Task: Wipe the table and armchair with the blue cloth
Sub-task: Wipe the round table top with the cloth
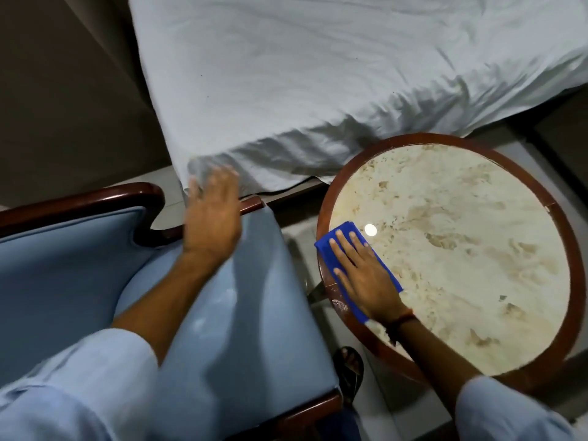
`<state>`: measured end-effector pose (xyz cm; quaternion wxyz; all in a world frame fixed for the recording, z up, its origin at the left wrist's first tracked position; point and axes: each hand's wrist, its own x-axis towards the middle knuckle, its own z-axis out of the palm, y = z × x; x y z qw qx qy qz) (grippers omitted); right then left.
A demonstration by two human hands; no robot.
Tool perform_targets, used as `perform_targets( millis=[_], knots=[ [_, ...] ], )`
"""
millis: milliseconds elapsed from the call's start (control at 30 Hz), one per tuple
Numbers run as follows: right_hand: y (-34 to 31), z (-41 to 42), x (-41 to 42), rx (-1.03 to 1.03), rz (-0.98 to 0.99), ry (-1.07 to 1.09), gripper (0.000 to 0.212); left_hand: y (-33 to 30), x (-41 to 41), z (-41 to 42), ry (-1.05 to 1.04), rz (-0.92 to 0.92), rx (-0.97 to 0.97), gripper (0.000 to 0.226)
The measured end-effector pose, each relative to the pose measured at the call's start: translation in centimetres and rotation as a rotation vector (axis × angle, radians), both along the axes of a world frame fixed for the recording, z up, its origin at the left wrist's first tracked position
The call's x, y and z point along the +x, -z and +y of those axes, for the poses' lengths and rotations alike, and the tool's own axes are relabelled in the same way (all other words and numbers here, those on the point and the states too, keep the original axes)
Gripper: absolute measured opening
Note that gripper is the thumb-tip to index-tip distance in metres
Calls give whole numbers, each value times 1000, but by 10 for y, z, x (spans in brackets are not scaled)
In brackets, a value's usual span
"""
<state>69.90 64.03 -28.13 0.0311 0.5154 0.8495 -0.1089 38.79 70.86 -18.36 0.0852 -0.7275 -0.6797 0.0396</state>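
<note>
A round table (566, 249) with a marbled cream top and a dark wooden rim stands at the right. The blue cloth (327, 246) lies folded on the table's left edge. My right hand (362, 275) presses flat on the cloth, fingers spread. A light-blue upholstered armchair (241, 313) with a dark wooden frame fills the lower left. My left hand (213, 214) hovers open and blurred above the armchair's far armrest, holding nothing.
A bed with a wrinkled white sheet (318, 74) lies beyond the chair and table. A narrow strip of pale floor (296, 224) separates chair and table. My sandalled foot (350, 370) shows on the floor between them.
</note>
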Motion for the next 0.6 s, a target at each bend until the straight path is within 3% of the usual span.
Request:
perform_targets(
  millis=[100, 167, 333, 600],
  knots=[
    [25, 37, -5, -103, -105, 0, 63, -16, -58, 3, -293, -36, 45, 61],
    [34, 49, -11, -83, -97, 24, 63, -12, -84, -7, -370, -36, 44, 65],
    [42, 43, -29, -31, -71, 92, 61, 0, -99, -19, -254, 18, 81, 70],
    [56, -73, -6, -58, -62, -24, 63, -3, -97, -18, -257, 16, 116, 71]
  ],
)
